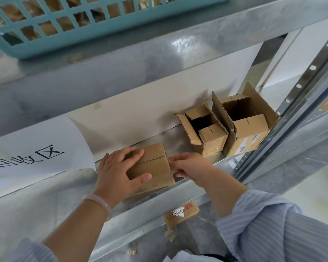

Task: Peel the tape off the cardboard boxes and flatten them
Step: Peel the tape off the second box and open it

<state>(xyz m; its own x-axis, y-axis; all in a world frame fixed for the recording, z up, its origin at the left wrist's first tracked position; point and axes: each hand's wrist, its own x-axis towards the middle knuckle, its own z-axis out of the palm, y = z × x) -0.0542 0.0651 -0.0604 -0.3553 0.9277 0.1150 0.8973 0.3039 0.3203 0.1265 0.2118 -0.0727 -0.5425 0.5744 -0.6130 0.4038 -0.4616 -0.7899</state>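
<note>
A small closed cardboard box (155,167) sits near the front edge of a metal shelf (55,201). My left hand (117,171) lies over its top and left side, fingers spread on the flaps and thumb across the front face. My right hand (189,167) is at the box's right edge, its fingertips pinching at that side where the flap seam ends; whether tape is between them is hidden. Two more cardboard boxes stand at the back right with their flaps up: a smaller open box (206,133) and a larger open box (248,125).
A white paper sign (36,148) with black characters lies on the shelf to the left. A teal plastic basket (74,23) stands on the shelf above. A flat labelled cardboard piece (180,214) lies on the level below. A slotted metal upright (292,103) bounds the right.
</note>
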